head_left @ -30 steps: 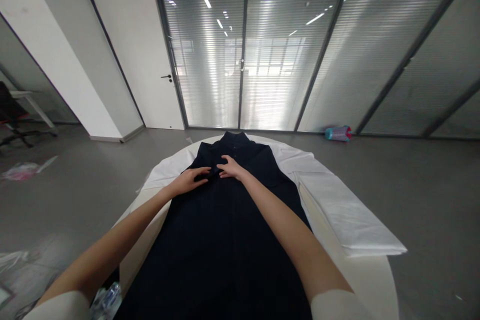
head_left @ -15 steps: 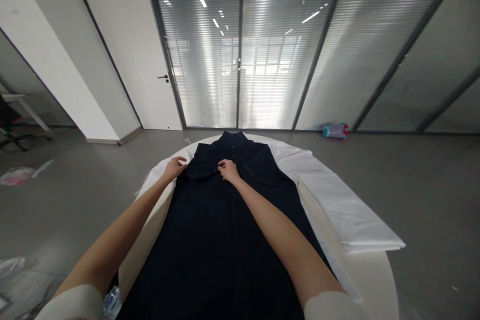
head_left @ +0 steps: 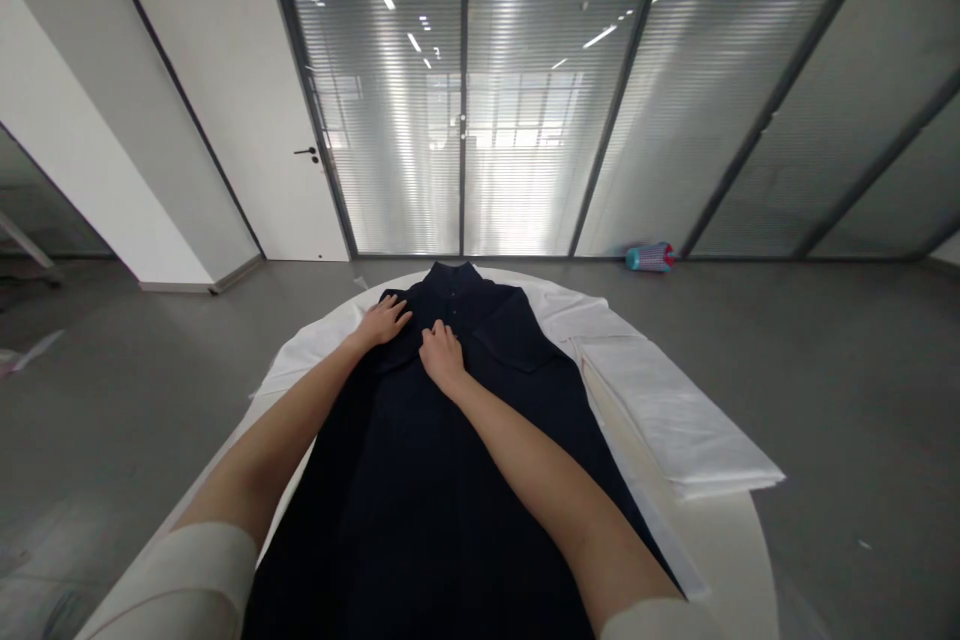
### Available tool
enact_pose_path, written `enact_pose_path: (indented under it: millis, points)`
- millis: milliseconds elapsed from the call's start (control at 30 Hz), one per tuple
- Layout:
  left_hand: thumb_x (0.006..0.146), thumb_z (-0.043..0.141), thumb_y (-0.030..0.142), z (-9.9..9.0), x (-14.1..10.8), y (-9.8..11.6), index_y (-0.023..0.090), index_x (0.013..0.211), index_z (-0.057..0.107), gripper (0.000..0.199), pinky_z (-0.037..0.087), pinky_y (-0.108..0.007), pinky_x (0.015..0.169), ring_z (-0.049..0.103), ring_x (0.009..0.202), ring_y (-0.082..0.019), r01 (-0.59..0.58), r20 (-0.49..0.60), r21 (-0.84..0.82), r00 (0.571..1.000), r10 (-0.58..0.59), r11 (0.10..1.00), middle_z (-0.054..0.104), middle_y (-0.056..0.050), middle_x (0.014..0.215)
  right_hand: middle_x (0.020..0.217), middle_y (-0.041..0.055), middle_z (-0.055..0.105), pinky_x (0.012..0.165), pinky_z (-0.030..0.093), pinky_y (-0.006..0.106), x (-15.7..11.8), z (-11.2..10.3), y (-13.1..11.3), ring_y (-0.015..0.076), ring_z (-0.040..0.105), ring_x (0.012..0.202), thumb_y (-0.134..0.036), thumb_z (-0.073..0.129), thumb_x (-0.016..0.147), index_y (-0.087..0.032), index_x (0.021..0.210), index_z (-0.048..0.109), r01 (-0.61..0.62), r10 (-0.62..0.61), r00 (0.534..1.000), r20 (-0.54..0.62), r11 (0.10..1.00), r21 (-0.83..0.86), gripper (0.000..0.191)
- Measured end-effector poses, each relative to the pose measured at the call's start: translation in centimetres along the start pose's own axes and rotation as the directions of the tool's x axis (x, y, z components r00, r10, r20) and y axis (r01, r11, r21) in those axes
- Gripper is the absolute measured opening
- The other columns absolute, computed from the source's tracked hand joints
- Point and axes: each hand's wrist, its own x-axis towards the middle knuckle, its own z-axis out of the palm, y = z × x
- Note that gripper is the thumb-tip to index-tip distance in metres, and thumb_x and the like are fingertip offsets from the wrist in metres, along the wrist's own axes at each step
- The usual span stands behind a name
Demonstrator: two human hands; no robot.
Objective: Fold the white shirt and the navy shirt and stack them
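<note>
A dark navy shirt [head_left: 420, 480] with a stand-up collar and a short row of buttons lies spread on a round white table [head_left: 720, 540]. Its sleeves appear folded inward over the chest. My left hand [head_left: 384, 322] rests flat on the shirt's left shoulder, fingers spread. Close to the middle of the chest, my right hand [head_left: 442, 356] has its fingers curled on the edge of the left sleeve; the cloth under the fingertips is mostly hidden.
Folded white cloth [head_left: 660, 400] lies along the table's right side, and more white cloth [head_left: 300, 360] is at the left. A blue-and-red bundle [head_left: 649, 257] sits on the floor by the glass partition [head_left: 517, 170]. A white door [head_left: 247, 120] stands behind at the left.
My left hand has moved right from the shirt's side edge onto its shoulder and flattened. My right hand has shifted slightly and its fingers have curled more. The view has turned slightly right.
</note>
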Motion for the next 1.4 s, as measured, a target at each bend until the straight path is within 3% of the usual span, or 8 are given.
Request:
enact_pose_path:
  millis: [167,467,600,767,900,1033,1233,1400]
  points:
    - [0.098,0.04,0.05,2.5,-0.3,-0.1,0.012,0.152,0.039,0.066,0.025,-0.053,0.117,0.025,0.149,-0.035,0.063,0.042,0.056,0.997,-0.065,0.996,0.03,-0.02,0.159,0.145,0.0125,0.051,0.108,0.036,0.042,-0.3,0.6,0.4,0.0266,0.043,0.132,-0.028,0.048,0.097,-0.018,0.132,0.06,0.316,-0.313,0.949,0.042,0.939,-0.136,0.038]
    - [0.096,0.045,0.051,2.2,-0.5,0.0,0.017,0.146,0.048,0.061,0.024,-0.057,0.115,0.028,0.147,-0.037,0.067,0.0,0.043,0.998,-0.067,0.997,0.035,-0.019,0.158,0.154,0.0162,0.042,0.118,0.025,0.048,-2.0,-2.0,2.1,0.0315,0.032,0.145,-0.045,0.049,0.099,-0.016,0.141,0.054,0.351,-0.336,0.917,0.214,0.936,-0.033,0.051]
    - [0.087,0.063,0.039,0.7,2.7,0.8,0.018,0.122,0.068,0.041,0.026,-0.055,0.117,0.034,0.143,-0.04,0.08,-0.148,-0.279,0.981,-0.126,0.957,0.041,-0.015,0.153,0.142,0.014,0.053,0.112,0.034,0.046,-5.7,-4.4,4.7,0.0283,0.043,0.136,-0.036,0.053,0.098,-0.02,0.126,0.067,0.418,-0.417,0.897,0.146,0.908,0.024,0.034]
    - [0.087,0.06,0.022,-0.6,10.1,3.5,0.012,0.134,0.058,0.048,0.054,-0.039,0.092,0.067,0.108,-0.028,0.138,-0.085,-0.535,0.973,-0.215,0.833,0.066,-0.017,0.121,0.128,0.0116,0.059,0.102,0.044,0.041,-8.0,-4.5,6.1,0.0244,0.054,0.119,-0.032,0.056,0.097,-0.021,0.116,0.071,0.347,-0.351,0.934,0.058,0.935,0.076,0.027]
    - [0.086,0.064,0.021,0.8,13.2,5.7,0.015,0.146,0.042,0.064,0.058,-0.03,0.07,0.073,0.079,-0.018,0.152,-0.008,-0.641,0.979,-0.205,0.753,0.068,-0.017,0.118,0.124,0.0098,0.06,0.1,0.044,0.041,-7.5,-4.1,6.1,0.0236,0.055,0.116,-0.034,0.06,0.095,-0.022,0.114,0.071,0.36,-0.367,0.928,0.07,0.928,0.098,0.025]
    - [0.08,0.07,0.019,2.3,13.7,6.3,0.016,0.151,0.036,0.079,0.058,-0.029,0.067,0.072,0.08,-0.019,0.128,-0.033,-0.674,0.979,-0.202,0.728,0.063,-0.021,0.126,0.124,0.0092,0.061,0.099,0.044,0.041,-7.3,-4.2,6.2,0.0238,0.055,0.115,-0.035,0.061,0.094,-0.021,0.115,0.07,0.359,-0.367,0.928,0.072,0.928,0.099,0.026]
    - [0.084,0.06,0.018,2.7,12.0,4.7,0.014,0.11,0.075,0.03,0.055,-0.036,0.09,0.068,0.096,-0.023,-0.05,-0.128,-0.614,0.991,-0.036,0.788,0.072,-0.01,0.1,0.116,0.0074,0.065,0.099,0.044,0.039,-7.5,-4.2,6.5,0.0216,0.057,0.111,-0.03,0.06,0.094,-0.022,0.112,0.07,0.316,-0.331,0.942,0.059,0.93,0.188,0.022]
    - [0.08,0.057,0.009,3.2,9.6,3.3,0.021,0.105,0.078,0.035,0.044,-0.038,0.108,0.059,0.111,-0.022,-0.174,-0.197,-0.503,0.977,0.084,0.847,0.066,-0.008,0.108,0.119,0.0085,0.063,0.103,0.043,0.034,-3.1,-4.9,7.8,0.0187,0.058,0.113,-0.018,0.05,0.094,-0.02,0.118,0.067,0.143,-0.121,0.987,-0.107,0.963,0.23,0.029]
